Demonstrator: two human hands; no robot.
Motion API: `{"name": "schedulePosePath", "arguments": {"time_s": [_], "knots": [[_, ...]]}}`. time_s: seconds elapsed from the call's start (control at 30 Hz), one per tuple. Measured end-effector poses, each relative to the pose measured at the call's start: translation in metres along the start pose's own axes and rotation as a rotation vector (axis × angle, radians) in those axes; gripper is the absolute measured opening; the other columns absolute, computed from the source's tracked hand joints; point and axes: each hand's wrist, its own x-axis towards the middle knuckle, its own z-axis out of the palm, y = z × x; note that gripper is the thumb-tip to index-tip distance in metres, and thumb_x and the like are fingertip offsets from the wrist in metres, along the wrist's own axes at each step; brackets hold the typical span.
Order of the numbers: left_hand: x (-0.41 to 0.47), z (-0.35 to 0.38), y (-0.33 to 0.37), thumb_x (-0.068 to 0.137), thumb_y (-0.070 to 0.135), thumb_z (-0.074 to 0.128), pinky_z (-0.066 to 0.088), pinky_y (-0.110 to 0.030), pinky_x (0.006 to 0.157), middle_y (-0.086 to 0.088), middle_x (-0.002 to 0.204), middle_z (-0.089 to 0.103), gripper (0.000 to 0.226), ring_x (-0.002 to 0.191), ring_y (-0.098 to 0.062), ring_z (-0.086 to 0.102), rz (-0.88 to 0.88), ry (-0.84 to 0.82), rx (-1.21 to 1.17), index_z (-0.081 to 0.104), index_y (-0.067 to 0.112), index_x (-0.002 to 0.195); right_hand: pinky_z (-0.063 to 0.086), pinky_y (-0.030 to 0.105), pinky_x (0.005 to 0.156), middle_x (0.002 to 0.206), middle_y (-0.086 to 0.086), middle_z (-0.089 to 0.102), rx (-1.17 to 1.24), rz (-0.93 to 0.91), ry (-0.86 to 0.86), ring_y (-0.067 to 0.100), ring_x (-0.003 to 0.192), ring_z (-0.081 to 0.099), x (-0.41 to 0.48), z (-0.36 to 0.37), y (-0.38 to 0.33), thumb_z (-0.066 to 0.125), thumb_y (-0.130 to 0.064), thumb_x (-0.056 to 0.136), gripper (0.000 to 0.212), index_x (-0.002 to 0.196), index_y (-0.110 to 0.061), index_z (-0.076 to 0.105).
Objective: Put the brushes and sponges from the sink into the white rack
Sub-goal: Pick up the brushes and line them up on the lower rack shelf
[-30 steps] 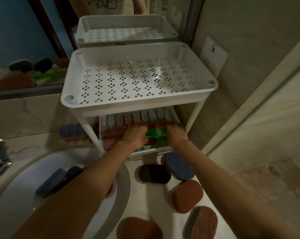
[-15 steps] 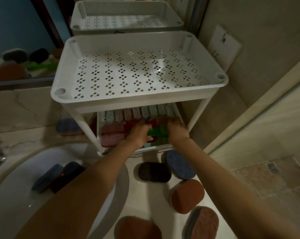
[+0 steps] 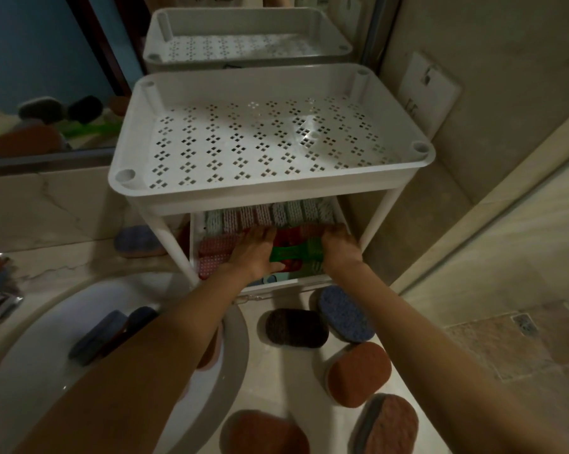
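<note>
Left hand [image 3: 256, 250] and right hand [image 3: 340, 249] clasped green brush [image 3: 293, 253] endwise, apparently to level it inside white rack [image 3: 276, 193] at 12 o'clock.

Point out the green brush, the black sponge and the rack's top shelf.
green brush [image 3: 295, 255]: head view, its middle, between the two hands.
black sponge [image 3: 296, 328]: head view, centre of its top face.
top shelf [image 3: 260, 193]: head view, its front rim.
</note>
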Motion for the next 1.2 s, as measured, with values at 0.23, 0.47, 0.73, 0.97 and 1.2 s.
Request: {"name": "schedulePosePath", "arguments": {"time_s": [0.23,0.47,0.73,0.97,1.2], "knots": [[0.003,-0.008,0.001,0.083,0.044,0.062,0.022,-0.044,0.114,-0.016,0.148,0.028,0.076,0.136,-0.034,0.028,-0.028,-0.005,0.074,0.027,0.017,0.145,0.041,0.039,0.102,0.139,0.022,0.035,-0.012,-0.009,-0.003,0.035,0.127,0.044,-0.001,0.000,0.000,0.052,-0.004,0.089,0.054,0.139,0.001,0.029],[-0.003,-0.001,0.001,0.081,0.044,0.064,0.030,-0.044,0.111,-0.014,0.140,0.041,0.071,0.128,-0.032,0.038,-0.016,0.080,-0.012,0.037,0.015,0.139,0.046,0.041,0.093,0.139,0.020,0.035,0.002,-0.047,0.054,0.036,0.122,0.049,-0.013,-0.004,-0.001,0.055,-0.004,0.088,0.057,0.138,-0.004,0.028],[-0.068,-0.012,0.023,0.094,0.020,0.049,0.043,-0.031,0.097,-0.011,0.124,0.057,0.031,0.116,-0.025,0.054,-0.230,0.376,-0.568,0.056,0.007,0.121,0.050,0.038,0.056,0.100,0.021,0.060,0.347,-0.297,0.443,0.040,0.079,0.064,-0.058,0.010,-0.028,0.054,-0.003,0.079,0.024,0.103,0.002,0.058],[-0.195,0.019,-0.015,0.094,0.015,0.048,0.042,-0.022,0.082,-0.010,0.109,0.067,0.023,0.104,-0.023,0.061,-0.525,0.482,-0.781,0.063,0.006,0.109,0.053,0.039,0.065,0.100,0.022,0.064,0.536,-0.545,0.274,0.038,0.085,0.065,-0.132,0.062,-0.092,0.054,-0.011,0.079,0.028,0.104,0.000,0.061],[-0.295,0.053,-0.083,0.093,0.010,0.049,0.039,-0.024,0.079,-0.015,0.110,0.067,0.022,0.103,-0.028,0.061,-0.795,0.533,-0.786,0.064,0.002,0.106,0.045,0.040,0.085,0.121,0.017,0.056,0.297,-0.693,-0.145,0.035,0.109,0.057,-0.181,0.094,-0.177,0.044,-0.013,0.092,0.029,0.120,-0.005,0.048]]}}
